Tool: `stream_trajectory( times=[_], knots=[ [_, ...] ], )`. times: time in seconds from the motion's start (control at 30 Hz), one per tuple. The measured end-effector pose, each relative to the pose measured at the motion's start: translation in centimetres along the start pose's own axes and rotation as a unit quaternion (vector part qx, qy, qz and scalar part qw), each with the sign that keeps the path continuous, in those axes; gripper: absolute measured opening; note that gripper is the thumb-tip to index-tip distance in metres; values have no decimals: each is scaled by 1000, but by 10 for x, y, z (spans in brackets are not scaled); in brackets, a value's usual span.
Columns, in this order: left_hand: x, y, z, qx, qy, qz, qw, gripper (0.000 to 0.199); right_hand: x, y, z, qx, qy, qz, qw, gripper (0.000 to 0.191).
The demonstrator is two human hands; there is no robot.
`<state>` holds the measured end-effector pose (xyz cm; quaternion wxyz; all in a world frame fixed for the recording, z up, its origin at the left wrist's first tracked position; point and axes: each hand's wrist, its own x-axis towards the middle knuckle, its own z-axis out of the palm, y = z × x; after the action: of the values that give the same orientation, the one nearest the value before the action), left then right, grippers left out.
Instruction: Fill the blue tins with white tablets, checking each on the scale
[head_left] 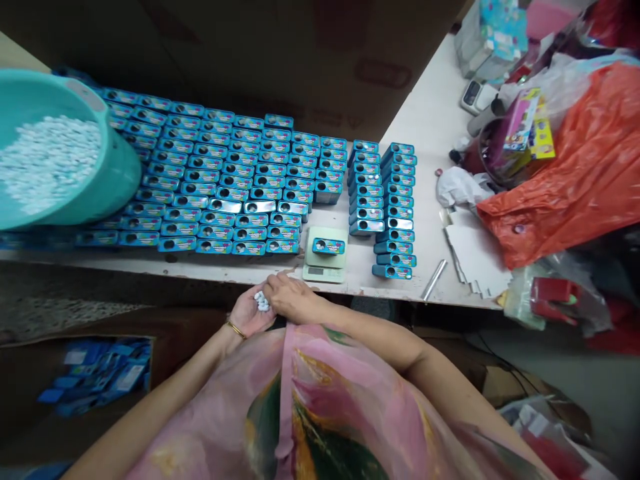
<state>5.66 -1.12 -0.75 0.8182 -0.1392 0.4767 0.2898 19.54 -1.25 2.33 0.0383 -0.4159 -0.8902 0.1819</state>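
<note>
My left hand [247, 315] is palm up and cupped around a small heap of pale candies [261, 301]. Over its fingers lies my right hand [290, 297], its fingers bent and closed at the edge of the heap; whatever is between them is hidden. Just beyond both hands, a small pale green scale [325, 273] sits at the table's front edge. One blue candy tin [329, 247] stands on its plate, with a dark round opening in its top. Left of the scale, rows of similar blue tins [215, 233] stand packed together.
A turquoise tub [117, 167] full of pale candies stands at left. Two columns of tins [395, 220] run right of the scale. Further right are a metal tube [434, 280], white cards [475, 253] and an orange bag [575, 167]. A large cardboard box [280, 53] stands behind.
</note>
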Motion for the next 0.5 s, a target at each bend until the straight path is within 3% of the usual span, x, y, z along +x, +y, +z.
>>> stream_trajectory(
  times=[0.17,0.37,0.5],
  knots=[
    [3,-1,2,26,-27,3,999,24,-1,2,-2,1,-5,12,1000,10],
    [1,1,9,25,-1,3,1000,24,-5,7,-4,30,-5,-14,999,13],
    [4,0,17,1,-38,5,999,23,-9,20,3,98,25,-30,994,13]
  ],
)
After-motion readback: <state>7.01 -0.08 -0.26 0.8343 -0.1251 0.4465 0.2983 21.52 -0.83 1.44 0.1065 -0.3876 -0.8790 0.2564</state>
